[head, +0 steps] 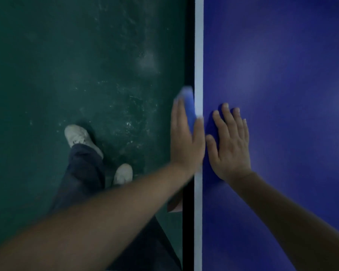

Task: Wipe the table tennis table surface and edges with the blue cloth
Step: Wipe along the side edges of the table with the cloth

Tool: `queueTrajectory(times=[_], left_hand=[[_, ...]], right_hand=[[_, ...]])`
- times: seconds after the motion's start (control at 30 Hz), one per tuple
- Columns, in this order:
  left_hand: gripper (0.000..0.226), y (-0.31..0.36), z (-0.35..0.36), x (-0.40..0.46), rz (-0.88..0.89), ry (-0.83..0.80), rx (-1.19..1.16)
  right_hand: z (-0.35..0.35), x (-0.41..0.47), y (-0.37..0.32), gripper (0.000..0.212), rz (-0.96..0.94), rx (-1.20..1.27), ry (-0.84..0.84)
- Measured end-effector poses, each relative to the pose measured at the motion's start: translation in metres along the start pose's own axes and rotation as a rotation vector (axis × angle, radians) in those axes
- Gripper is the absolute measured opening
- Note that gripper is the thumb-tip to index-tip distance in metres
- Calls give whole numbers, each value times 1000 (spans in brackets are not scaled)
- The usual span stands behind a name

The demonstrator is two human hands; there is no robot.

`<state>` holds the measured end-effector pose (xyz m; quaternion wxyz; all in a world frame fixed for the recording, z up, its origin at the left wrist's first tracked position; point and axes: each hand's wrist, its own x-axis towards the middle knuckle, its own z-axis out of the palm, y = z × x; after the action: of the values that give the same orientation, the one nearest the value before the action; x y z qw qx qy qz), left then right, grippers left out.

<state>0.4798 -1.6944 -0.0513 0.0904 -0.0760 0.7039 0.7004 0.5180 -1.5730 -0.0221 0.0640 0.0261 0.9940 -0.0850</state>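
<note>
Floor [67, 75]: dark green, scuffed with pale marks, filling everything left of the white line.
Surface [282, 65]: deep blue top, spreading right of the white line (soft glare patches show on it).
White line [198, 45]: pale stripe running top to bottom along the surface's border, with a black side edge just left of it.
Trousers [82, 173]: dark, on the floor side, well left of the white line.
Left hand [186, 141]: held on edge against the black side, fingers straight and together, thumb over the white line; its grip pins the cloth to the edge rather than closing around it.
Right hand [231, 143]: just right of the white line, flat on the blue top, palm down, fingers spread, grip open and holding nothing.
Cloth [189, 106]: blue, blurred, between the left palm and the edge, sticking out past the fingertips, touching the white line.
Shoes [80, 136]: white, two of them, on the floor left of the white line.
</note>
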Motion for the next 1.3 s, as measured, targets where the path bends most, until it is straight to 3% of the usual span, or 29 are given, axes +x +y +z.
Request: queueTrajectory(times=[0.1, 0.17, 0.33, 0.47, 0.6, 0.7, 0.97, 1.1, 1.17, 1.3], left_hand=[[62, -16, -9, -70, -17, -72, 65], [64, -14, -7, -56, -67, -103, 102], [67, 17, 4, 108, -14, -85, 44], [66, 43, 15, 220, -101, -47, 18], [62, 35, 14, 159, -8, -6, -3], [62, 31, 4, 91, -96, -101, 42], [64, 53, 18, 270, -117, -7, 6], [56, 41, 13, 180, -13, -17, -23], [55, 33, 6, 122, -55, -56, -1], [53, 33, 12, 172, -64, 5, -21]], right_hand=[[4, 18, -9, 60, -3, 89, 41], [5, 47, -19, 62, -36, 118, 39], [-23, 179, -13, 66, -44, 77, 8], [-30, 253, -10, 65, 13, 23, -9], [-26, 254, -12, 61, 37, 13, 60], [-25, 253, -10, 58, 34, 14, 66], [-22, 253, -9, 57, 16, 35, 75], [-22, 252, -9, 58, 19, 40, 77], [-21, 252, -8, 58, 22, 41, 80], [-20, 252, -8, 58, 24, 39, 91]])
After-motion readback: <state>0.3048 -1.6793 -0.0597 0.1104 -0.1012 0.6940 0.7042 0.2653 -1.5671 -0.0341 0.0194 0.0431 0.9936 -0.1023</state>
